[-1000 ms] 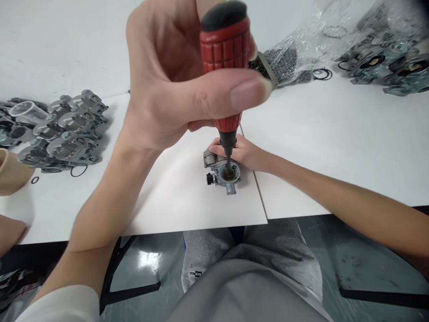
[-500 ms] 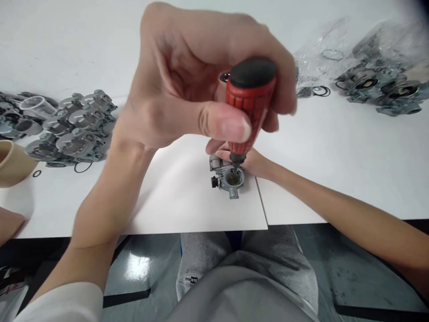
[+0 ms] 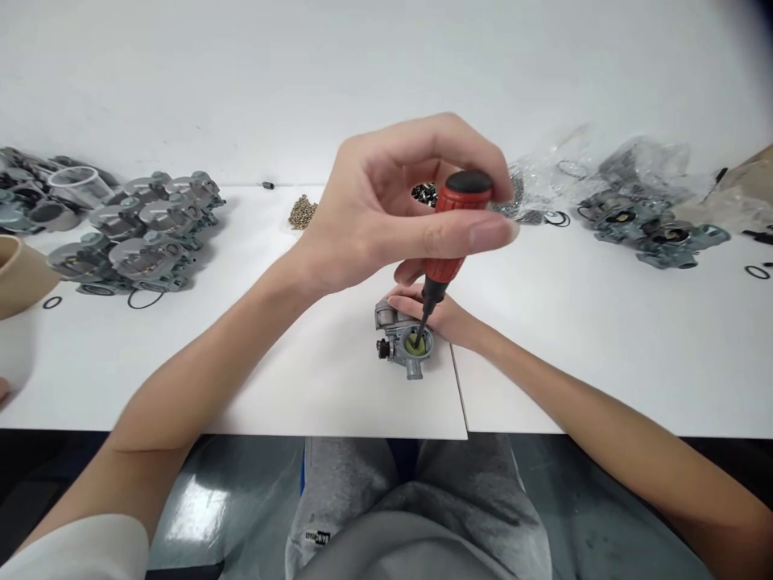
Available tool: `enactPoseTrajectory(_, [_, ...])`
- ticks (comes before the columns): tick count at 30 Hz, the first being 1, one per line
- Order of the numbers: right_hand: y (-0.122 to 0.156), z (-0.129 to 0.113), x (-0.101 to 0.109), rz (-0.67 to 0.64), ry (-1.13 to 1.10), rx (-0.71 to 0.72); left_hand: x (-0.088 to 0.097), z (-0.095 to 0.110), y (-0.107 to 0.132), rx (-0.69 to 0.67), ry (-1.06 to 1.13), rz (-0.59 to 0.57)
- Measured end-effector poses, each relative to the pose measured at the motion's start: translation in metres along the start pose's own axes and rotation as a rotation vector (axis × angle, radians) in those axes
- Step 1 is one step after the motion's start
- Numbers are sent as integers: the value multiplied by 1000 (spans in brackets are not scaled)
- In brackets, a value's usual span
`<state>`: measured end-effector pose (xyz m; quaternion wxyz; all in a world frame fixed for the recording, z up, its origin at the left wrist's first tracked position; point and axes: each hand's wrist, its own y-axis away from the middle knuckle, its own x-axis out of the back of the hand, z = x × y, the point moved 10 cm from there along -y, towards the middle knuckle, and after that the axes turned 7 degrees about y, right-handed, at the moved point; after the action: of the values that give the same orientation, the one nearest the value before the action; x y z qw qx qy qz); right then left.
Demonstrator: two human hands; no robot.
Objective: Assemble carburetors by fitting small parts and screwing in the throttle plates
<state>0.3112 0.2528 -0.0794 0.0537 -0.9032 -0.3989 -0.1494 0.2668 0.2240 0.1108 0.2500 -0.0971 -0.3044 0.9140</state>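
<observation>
My left hand [image 3: 416, 201] is wrapped round the red and black handle of a screwdriver [image 3: 445, 270], thumb along its near side. The shaft slants down, and its tip is in the round bore of a small grey metal carburetor [image 3: 414, 370], against a yellowish disc inside. The carburetor lies on the white table with a black knob on its left side. My right hand [image 3: 444, 318] closes on the carburetor's far right side and holds it against the table. Some right fingers are hidden behind the carburetor and the screwdriver.
Several carburetors [image 3: 150, 250] stand grouped at the left, near a tan round container [image 3: 18, 278] and a clear cup [image 3: 81, 187]. Small brass parts [image 3: 302, 212] lie at the back. More carburetors [image 3: 658, 229] and plastic bags [image 3: 561, 173] are at the right. A seam [image 3: 459, 387] crosses the table.
My left hand and the screwdriver have moved down, away from the camera, and the screwdriver tilts more. The view has shifted, showing more of the table's back. My right hand still holds the carburetor.
</observation>
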Motion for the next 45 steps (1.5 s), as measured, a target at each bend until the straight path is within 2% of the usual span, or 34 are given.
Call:
enactPoseTrajectory(4, [-1,-3,1,26,-58,98,0,-13,1,102,33,33])
enactPoseTrajectory(7, [1,-7,-1,12,-79,112,0,-12,-1,73,40,32])
enactPoseTrajectory(10, [2,-10,-2,18,-51,117,2,-7,1,64,-63,63])
enactPoseTrajectory(14, [2,-7,4,74,11,108,5,-8,7,180,-249,107])
enactPoseTrajectory(19, [2,-2,4,83,71,95,-6,11,1,35,-124,-31])
enactPoseTrajectory(24, [1,0,10,115,175,24,-15,13,3,84,-23,-151])
enactPoseTrajectory(27, [6,-18,19,112,286,42,-14,30,5,48,-77,-172])
enactPoseTrajectory(29, [17,-36,30,151,423,35,-4,54,5,-68,-113,-105])
enactPoseTrajectory(31, [34,-49,36,191,567,-54,13,78,6,-201,-143,33])
enactPoseTrajectory(33, [53,-53,27,140,686,-184,30,98,9,-319,-155,176])
enactPoseTrajectory(35, [70,-55,9,68,797,-277,40,108,13,-387,-136,260])
enactPoseTrajectory(37, [80,-56,-6,60,870,-355,48,110,14,-384,-104,310])
enactPoseTrajectory(40, [80,-58,-20,87,907,-441,52,112,17,-343,-115,344])
enactPoseTrajectory(45, [68,-71,-21,148,888,-417,54,115,22,-307,-100,378])
